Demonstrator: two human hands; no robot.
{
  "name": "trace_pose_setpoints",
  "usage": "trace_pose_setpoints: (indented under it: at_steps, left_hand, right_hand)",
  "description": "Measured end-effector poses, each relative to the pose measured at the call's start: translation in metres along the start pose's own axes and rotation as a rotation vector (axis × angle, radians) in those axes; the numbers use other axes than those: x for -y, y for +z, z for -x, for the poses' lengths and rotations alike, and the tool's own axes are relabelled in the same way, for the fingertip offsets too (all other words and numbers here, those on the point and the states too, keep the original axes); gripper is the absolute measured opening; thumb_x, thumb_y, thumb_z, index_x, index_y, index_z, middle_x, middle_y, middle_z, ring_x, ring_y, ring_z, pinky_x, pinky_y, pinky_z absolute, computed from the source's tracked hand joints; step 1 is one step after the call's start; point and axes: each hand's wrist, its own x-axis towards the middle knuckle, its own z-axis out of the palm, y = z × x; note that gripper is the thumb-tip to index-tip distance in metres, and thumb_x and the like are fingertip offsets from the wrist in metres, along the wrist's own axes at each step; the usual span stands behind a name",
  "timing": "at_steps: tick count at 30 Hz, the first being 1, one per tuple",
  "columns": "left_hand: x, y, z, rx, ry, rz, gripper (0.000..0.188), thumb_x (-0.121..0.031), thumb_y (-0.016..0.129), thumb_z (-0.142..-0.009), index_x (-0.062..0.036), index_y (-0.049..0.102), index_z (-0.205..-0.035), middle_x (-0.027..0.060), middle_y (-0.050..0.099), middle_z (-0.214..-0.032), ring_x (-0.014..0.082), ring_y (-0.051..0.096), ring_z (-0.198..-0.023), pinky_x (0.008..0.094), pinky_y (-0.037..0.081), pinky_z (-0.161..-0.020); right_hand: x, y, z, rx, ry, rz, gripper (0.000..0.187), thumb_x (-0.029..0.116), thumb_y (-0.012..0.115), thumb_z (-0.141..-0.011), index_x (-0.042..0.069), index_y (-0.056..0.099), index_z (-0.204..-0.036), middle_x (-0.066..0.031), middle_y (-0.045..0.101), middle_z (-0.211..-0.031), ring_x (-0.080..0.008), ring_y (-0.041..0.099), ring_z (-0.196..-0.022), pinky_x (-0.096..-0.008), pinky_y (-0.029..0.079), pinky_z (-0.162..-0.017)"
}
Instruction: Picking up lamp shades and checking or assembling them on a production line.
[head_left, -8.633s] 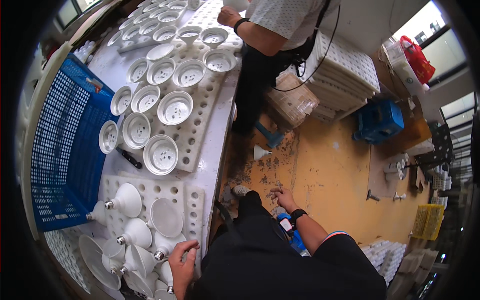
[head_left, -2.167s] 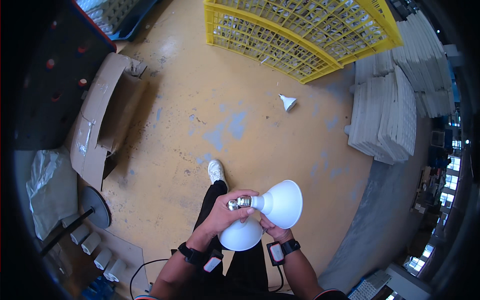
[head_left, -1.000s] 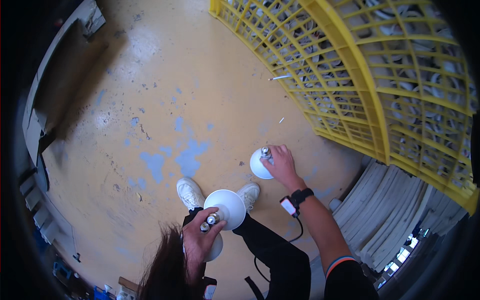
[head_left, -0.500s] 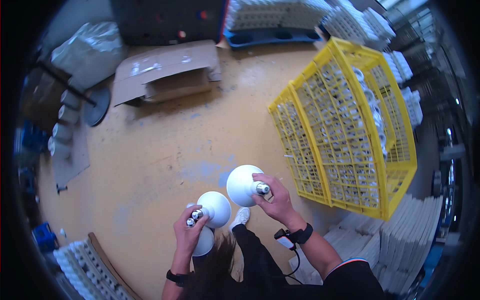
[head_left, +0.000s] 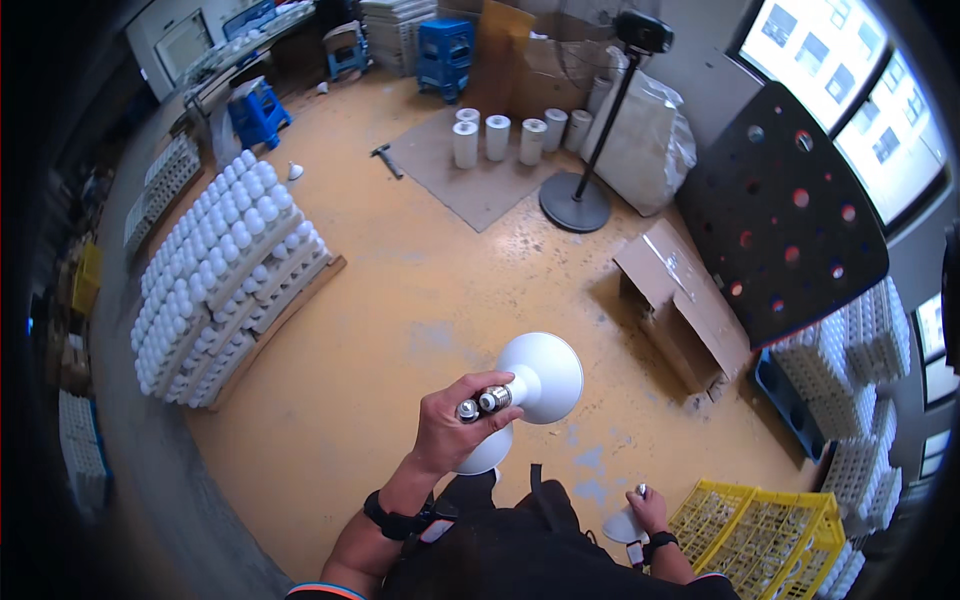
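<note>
My left hand (head_left: 452,422) is closed round the metal screw bases of two white reflector light bulbs, held out in front of my body. The upper bulb (head_left: 548,380) shows its wide flared head to the right of the fingers. Below the hand, the other bulb (head_left: 486,452) is partly covered by the fingers and the first bulb. Down at my right side, my right hand (head_left: 652,512) grips another white reflector bulb (head_left: 622,526) near its metal base. That hand is close to a yellow plastic crate (head_left: 755,488).
Trays of white bulbs (head_left: 225,250) are stacked at the left on a wooden board. Ahead stand several white cylinders (head_left: 497,140) on a cardboard sheet, a black fan stand (head_left: 575,203) and a hammer (head_left: 386,162). An opened cardboard box (head_left: 690,310) and white tray stacks (head_left: 830,370) are at the right.
My view has swung left, so the yellow crate now sits at the lower right. My right hand has dropped to my side with its bulb; the left hand still holds its bulbs.
</note>
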Motion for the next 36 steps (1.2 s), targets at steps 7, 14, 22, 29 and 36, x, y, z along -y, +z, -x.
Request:
trace_pose_setpoints:
  at_steps: [7,14,22,29,36]
  left_hand:
    - [0.039,-0.104,-0.091,-0.151,-0.331,0.068,0.03,-0.012,0.073,-0.072,-0.0027,0.062,-0.099,0.0015,0.06,-0.075,0.0057,0.054,-0.061,0.0198,0.046,-0.056]
    - [0.104,-0.184,-0.219,-0.236,-0.536,0.192,0.027,-0.013,0.071,-0.074,-0.0016,0.063,-0.096,-0.0005,0.057,-0.067,0.0037,0.05,-0.054,0.0183,0.041,-0.049]
    - [0.15,-0.298,-0.357,-0.6,-0.545,0.151,0.024,-0.007,0.066,-0.076,0.0013,0.06,-0.097,0.0021,0.056,-0.069,0.0052,0.05,-0.054,0.0199,0.042,-0.048]
    - [0.206,-0.435,-0.471,-0.981,-0.419,0.205,0.024,-0.009,0.065,-0.077,0.0021,0.058,-0.097,0.0022,0.056,-0.07,0.0058,0.049,-0.052,0.0199,0.04,-0.048]
    - [0.23,-0.598,-0.659,-0.979,-0.37,0.11,0.023,-0.009,0.066,-0.077,0.0012,0.058,-0.096,0.0026,0.056,-0.07,0.0063,0.049,-0.052,0.0209,0.041,-0.047]
  right_hand:
    - [0.058,0.007,-0.06,0.411,0.239,0.042,0.038,0.038,0.061,-0.067,0.0,0.06,-0.067,-0.0092,0.058,-0.061,-0.0168,0.056,-0.059,-0.0312,0.045,-0.058]
    - [0.246,-0.007,-0.235,0.41,0.264,-0.097,0.032,0.03,0.061,-0.066,-0.002,0.062,-0.073,-0.0122,0.062,-0.068,-0.0207,0.059,-0.059,-0.0325,0.048,-0.058]
    - [0.605,-0.041,-0.481,0.368,-0.403,0.01,0.042,0.038,0.057,-0.069,-0.003,0.059,-0.072,-0.0189,0.06,-0.068,-0.0295,0.06,-0.067,-0.0378,0.046,-0.065]
    - [0.889,-0.032,-0.58,0.334,-0.559,0.185,0.045,0.041,0.058,-0.072,-0.003,0.059,-0.074,-0.0188,0.062,-0.07,-0.0299,0.061,-0.067,-0.0398,0.046,-0.064]
    - [0.899,0.027,-0.673,0.511,-0.348,0.26,0.041,0.039,0.058,-0.073,-0.001,0.061,-0.081,-0.018,0.063,-0.075,-0.0316,0.061,-0.071,-0.0379,0.047,-0.066]
